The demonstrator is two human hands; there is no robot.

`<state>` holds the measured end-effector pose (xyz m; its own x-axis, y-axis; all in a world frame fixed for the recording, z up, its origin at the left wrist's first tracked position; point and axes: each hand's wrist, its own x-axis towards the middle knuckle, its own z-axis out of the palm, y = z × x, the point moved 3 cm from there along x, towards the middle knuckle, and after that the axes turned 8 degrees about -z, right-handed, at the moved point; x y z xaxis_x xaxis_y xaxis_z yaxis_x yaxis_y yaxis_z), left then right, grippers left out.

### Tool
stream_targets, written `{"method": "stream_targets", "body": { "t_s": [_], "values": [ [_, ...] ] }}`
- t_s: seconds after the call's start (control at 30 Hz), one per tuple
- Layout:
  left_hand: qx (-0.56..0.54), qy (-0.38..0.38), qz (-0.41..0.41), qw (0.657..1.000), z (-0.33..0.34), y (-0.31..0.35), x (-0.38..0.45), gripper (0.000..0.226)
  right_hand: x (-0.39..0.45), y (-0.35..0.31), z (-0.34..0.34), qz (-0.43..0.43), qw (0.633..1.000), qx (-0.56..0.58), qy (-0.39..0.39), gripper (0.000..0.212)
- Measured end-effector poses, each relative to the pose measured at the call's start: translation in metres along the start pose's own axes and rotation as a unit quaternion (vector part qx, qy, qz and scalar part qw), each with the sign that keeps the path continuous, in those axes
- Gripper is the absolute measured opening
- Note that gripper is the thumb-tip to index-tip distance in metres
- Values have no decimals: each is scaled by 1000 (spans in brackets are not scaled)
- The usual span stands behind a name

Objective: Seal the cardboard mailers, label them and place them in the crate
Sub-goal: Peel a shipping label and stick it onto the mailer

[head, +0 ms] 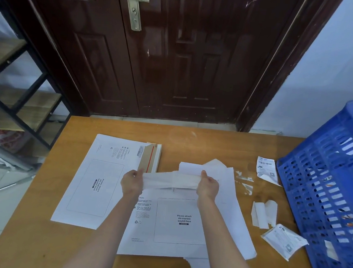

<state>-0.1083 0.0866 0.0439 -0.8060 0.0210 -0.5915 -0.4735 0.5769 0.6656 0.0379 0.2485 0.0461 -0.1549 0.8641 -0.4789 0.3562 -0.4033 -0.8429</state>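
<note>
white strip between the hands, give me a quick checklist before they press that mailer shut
1. Strip held at both ends: ok, left hand and right hand each pinch an end of the white strip.
2. Strip fully off the flap: cannot tell, the hands hide where it ends.
3. Near mailer flat on the table: ok, label box faces up.
4. Labels within reach: ok, a printed label lies right of the mailer.
5. Crate ready: ok, it stands at the table's right edge with mailers inside.
6. Scraps clear of the work area: not ok, peeled strips lie beside the crate.
</note>
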Motion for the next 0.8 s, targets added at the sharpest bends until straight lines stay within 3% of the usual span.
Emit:
{"method": "stream_targets", "body": {
  "t_s": [0.33,0.53,0.7,0.8],
  "values": [
    [-7,20,-16,1000,-10,-7,2,31,3,1,-12,35,999,13,14,49],
    [-19,76,-31,996,-36,-9,18,34,17,-11,-44,56,990,98,83,42],
    [-126,-100,-18,987,3,13,-13,12,10,-36,-46,35,985,158,52,30],
    [-92,-135,30,986,42,20,-29,7,7,-44,-53,15,990,137,20,34]
  ]
}}
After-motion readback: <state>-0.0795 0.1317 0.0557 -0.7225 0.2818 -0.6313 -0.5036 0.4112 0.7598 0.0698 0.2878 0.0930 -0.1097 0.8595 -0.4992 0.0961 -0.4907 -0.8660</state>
